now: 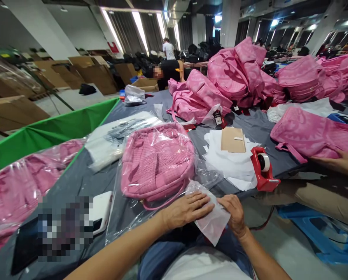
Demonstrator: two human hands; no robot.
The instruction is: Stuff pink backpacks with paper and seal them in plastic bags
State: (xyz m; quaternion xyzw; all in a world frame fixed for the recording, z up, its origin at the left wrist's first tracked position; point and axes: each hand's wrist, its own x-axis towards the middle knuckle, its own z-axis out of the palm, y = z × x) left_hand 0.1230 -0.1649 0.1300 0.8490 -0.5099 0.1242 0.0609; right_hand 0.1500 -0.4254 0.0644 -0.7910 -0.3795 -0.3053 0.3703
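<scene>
A thin white sheet [211,223], possibly tissue paper, hangs over the table's front edge above my lap. My left hand [188,209] lies on it with the fingers stretched out flat. At the sheet's right edge, the curled fingers of my right hand [233,213] pinch it. Just beyond my left hand is a pink backpack [159,161] in a clear plastic bag [119,210], lying on the grey-covered table. White paper sheets [230,169] with a brown card [233,140] on top are stacked to the right. Beside them stands a red tape dispenser [265,177].
Pink backpacks [229,74] are heaped at the back. A co-worker's hand [338,159] touches another pink backpack [316,132] at right. Flat plastic bags [118,136], a phone-like device [25,245] and a white device [104,208] lie left. A green-edged bin [45,136] holds wrapped bags.
</scene>
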